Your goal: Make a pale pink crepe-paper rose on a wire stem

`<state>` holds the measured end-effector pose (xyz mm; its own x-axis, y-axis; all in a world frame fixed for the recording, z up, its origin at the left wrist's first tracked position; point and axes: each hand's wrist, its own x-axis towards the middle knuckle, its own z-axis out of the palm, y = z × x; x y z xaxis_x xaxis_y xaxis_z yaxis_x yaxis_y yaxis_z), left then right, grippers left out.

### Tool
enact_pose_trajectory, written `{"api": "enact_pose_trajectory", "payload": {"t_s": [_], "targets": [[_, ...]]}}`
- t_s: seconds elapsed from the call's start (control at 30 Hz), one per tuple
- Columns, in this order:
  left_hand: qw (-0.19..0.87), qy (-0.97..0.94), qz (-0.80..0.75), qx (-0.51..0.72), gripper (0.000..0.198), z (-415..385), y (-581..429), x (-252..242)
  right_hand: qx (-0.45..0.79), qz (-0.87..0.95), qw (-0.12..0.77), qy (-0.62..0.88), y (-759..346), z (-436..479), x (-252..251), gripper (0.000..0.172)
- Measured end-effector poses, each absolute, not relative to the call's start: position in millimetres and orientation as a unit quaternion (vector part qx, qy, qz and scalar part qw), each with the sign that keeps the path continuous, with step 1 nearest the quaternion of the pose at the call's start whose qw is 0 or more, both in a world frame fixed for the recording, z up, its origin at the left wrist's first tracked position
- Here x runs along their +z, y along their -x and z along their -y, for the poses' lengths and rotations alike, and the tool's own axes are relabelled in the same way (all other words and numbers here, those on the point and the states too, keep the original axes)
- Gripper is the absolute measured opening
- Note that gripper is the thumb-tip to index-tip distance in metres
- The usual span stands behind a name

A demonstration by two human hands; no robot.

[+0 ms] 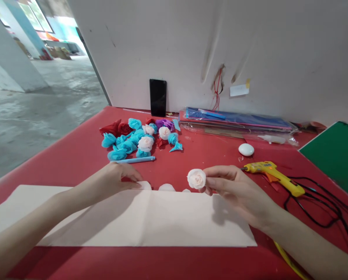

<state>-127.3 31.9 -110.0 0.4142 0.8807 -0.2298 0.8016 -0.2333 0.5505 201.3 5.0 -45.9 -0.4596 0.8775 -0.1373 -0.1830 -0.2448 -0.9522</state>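
Note:
My right hand (235, 186) pinches a small white paper rose (196, 178) by its base, with the bloom facing me above the paper. The fingertips of my left hand (123, 175) are closed on a white paper petal (145, 186) at the far edge of the long white sheet (127, 229). Beside that petal, another rounded white petal (166, 187) lies half behind the sheet's edge. A light blue pen (136, 160) rests just beyond my left hand.
Blue paper flowers (127, 146), red ones (112, 128) and white ones are heaped behind. A black phone (158, 97) leans on the wall. At right lie a yellow glue gun (276, 177) with a black cord, a white oval object (246, 149) and a green board (334, 155).

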Motion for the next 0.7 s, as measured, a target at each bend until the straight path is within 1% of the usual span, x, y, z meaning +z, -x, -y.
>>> {"api": "enact_pose_trajectory", "payload": {"t_s": [0.27,0.47,0.7], "targets": [[0.284,-0.784,-0.547,0.075,0.03,-35.3,130.1,-124.5,0.709,0.481,0.375,0.354,-201.7,-4.0,-46.5,0.002],[0.265,-0.814,-0.505,0.106,0.027,-29.9,128.4,-121.2,0.708,0.478,0.379,0.356,-200.8,-4.6,-47.1,0.002],[0.273,-0.841,-0.446,0.141,0.026,-29.9,132.9,-117.8,0.706,0.478,0.378,0.36,-200.9,-3.4,-47.2,0.002]]}}
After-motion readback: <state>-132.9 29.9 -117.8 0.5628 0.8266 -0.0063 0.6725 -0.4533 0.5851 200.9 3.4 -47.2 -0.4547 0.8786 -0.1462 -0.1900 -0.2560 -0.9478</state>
